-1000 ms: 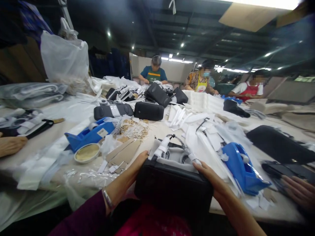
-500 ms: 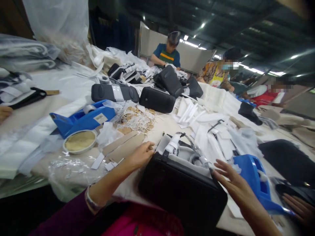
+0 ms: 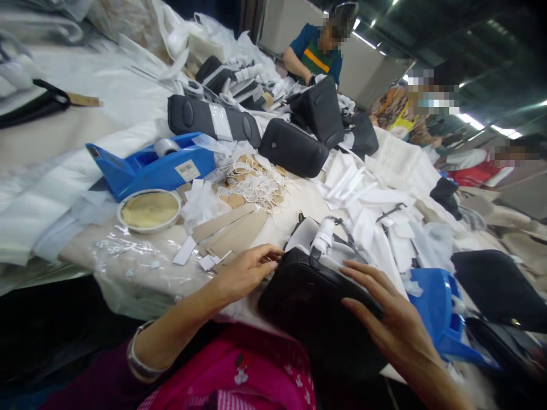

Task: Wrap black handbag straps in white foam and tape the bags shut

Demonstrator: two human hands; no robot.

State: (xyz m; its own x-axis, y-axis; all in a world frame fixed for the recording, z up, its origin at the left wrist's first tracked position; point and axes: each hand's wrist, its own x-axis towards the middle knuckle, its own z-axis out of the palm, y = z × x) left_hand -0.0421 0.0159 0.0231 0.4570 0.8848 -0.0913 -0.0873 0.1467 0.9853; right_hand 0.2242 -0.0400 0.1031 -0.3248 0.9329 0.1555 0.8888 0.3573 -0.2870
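Note:
A black handbag (image 3: 316,307) stands tilted at the table's front edge, right before me. Its top gapes, showing a pale lining, and a handle wrapped in white padding (image 3: 323,236) sticks out. My left hand (image 3: 250,270) is at the bag's upper left corner, fingers slightly bent and thumb apart, with the fingertips at the edge. Across the upper right side reaches my right hand (image 3: 388,307), its fingers stretched out and spread over the rim and front panel. The bag's lower part is dark and hard to make out.
Blue tape dispensers (image 3: 154,165) stand left and right, one beside the right hand (image 3: 436,307). A round tub of yellowish paste (image 3: 149,210), brown card strips (image 3: 231,228), stringed tags (image 3: 256,182) and white padding pieces (image 3: 342,176) cover the table. More black bags (image 3: 293,148) lie behind; co-workers (image 3: 318,54) are beyond.
The view has turned and dipped. My right hand has moved from the bag's right end inward over its rim and front panel. My left hand stays at the left corner.

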